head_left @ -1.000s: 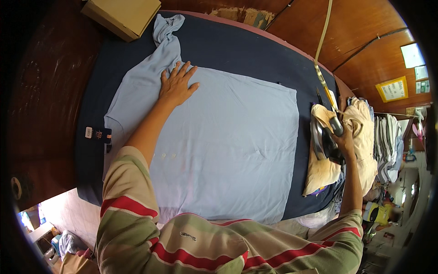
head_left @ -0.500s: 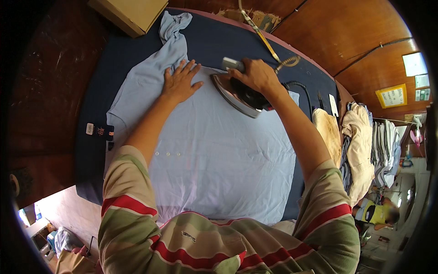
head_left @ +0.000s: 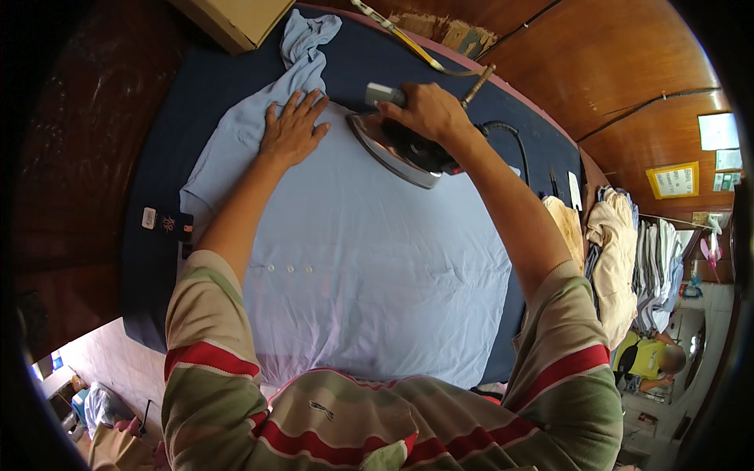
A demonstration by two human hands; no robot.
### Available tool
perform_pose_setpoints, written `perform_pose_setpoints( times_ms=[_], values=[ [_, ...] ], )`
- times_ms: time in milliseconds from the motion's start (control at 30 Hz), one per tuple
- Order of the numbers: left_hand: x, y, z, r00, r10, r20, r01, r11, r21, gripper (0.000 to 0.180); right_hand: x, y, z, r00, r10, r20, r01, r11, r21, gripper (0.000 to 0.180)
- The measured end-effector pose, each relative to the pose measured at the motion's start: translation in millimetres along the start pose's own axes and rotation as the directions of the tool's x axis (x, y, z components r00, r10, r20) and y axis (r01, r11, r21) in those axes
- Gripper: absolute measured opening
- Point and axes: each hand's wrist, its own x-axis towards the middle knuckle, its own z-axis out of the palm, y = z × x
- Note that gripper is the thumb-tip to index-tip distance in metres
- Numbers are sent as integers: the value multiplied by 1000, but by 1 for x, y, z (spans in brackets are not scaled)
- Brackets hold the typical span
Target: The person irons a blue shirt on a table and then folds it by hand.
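Observation:
A light blue shirt (head_left: 369,259) lies spread over a dark blue ironing surface (head_left: 157,173), with one sleeve (head_left: 305,55) stretched crumpled toward the far side. My right hand (head_left: 433,116) is wrapped around the handle of a clothes iron (head_left: 393,153), whose soleplate rests at the shirt's far edge. Its cord (head_left: 522,149) trails off to the right. Flat on the shirt near the sleeve, my left hand (head_left: 294,132) has its fingers spread. Several small buttons (head_left: 290,269) show left of the shirt's middle. Creases run across its near part.
A cardboard box (head_left: 236,22) stands at the far left. A dark tag (head_left: 179,225) lies by the shirt's left edge. Folded garments (head_left: 613,251) are piled at the right, beside hanging clothes (head_left: 658,267). A person in yellow (head_left: 650,357) appears at the lower right.
The iron in my right hand has slid a little left and farther away along the shirt. My left hand has shifted slightly left and farther away, still flat.

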Motion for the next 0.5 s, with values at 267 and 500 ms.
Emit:
perform_pose_setpoints(
  times_ms=[267, 500],
  values=[
    [4, -4, -3, 1000, -6, 21, 7, 1000, -7, 51, 0, 17, -9, 997, -57, 61, 58, 998, -15, 54],
    [3, -4, -3, 998, -28, 53, 27, 1000, 6, 51, -89, 140, -17, 997, 54, 48, -55, 998, 14, 57]
  ],
)
